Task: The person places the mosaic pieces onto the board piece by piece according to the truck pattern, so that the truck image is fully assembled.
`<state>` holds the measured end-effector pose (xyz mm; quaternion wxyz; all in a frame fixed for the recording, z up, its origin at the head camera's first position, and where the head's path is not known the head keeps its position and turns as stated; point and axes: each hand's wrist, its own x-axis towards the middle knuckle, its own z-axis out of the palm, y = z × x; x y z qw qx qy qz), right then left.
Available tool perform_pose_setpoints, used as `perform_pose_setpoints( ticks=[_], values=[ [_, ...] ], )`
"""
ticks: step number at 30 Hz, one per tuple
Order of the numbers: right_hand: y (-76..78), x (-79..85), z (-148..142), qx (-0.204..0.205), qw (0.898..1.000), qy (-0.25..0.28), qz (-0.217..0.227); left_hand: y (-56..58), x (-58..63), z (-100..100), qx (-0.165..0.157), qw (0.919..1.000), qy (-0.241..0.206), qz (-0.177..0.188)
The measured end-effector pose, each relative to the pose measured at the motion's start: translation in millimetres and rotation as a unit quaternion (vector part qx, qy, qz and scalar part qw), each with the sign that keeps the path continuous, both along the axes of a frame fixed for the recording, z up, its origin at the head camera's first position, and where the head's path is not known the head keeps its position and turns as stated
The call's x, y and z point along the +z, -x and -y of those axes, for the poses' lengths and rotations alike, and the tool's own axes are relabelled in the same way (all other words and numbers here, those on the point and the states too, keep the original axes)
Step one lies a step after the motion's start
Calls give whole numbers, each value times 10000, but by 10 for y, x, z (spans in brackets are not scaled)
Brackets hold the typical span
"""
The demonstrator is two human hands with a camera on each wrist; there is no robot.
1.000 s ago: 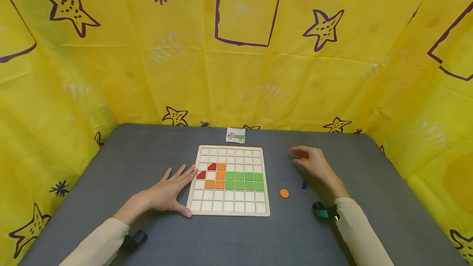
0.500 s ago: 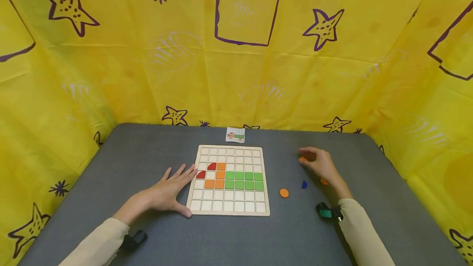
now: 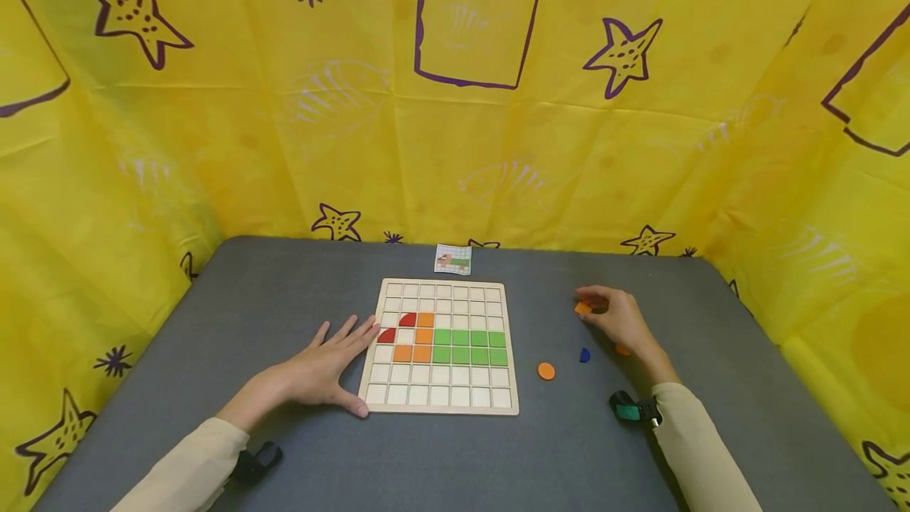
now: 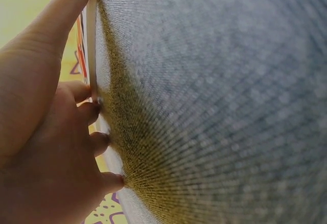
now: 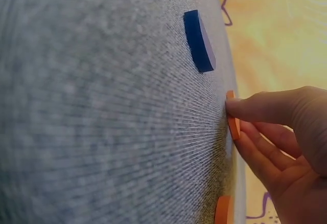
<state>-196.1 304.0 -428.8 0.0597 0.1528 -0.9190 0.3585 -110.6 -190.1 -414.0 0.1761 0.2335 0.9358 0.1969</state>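
At the right of the table, my right hand (image 3: 617, 318) pinches a small orange tile (image 3: 582, 308) between thumb and fingers. The right wrist view shows this orange piece (image 5: 234, 126) edge-on, close to the table surface. My left hand (image 3: 318, 371) lies spread, with its fingers and thumb touching the left edge of a wooden grid board (image 3: 460, 375). On the board sit red quarter-round tiles (image 3: 408, 320), orange square tiles (image 3: 424, 336) and a double row of green square tiles (image 3: 470, 347).
An orange disc (image 3: 546, 370) and a blue half-round piece (image 3: 584, 355) lie right of the board. Another orange piece (image 3: 622, 350) is partly hidden by my right wrist. Behind the board lies a small picture card (image 3: 453, 259). A yellow curtain (image 3: 455, 141) surrounds the grey table (image 3: 298, 283).
My right hand has shifted slightly right and back toward me, and the orange tile now shows tilted between its fingertips. The left hand and board have stayed put.
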Motion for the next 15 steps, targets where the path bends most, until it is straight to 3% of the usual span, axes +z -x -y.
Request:
perform_pose_setpoints(
  ticks=[15],
  values=[
    [1,80,133,298,9995,-110,88,-2,12,-2,6,10000,1,60]
  ],
)
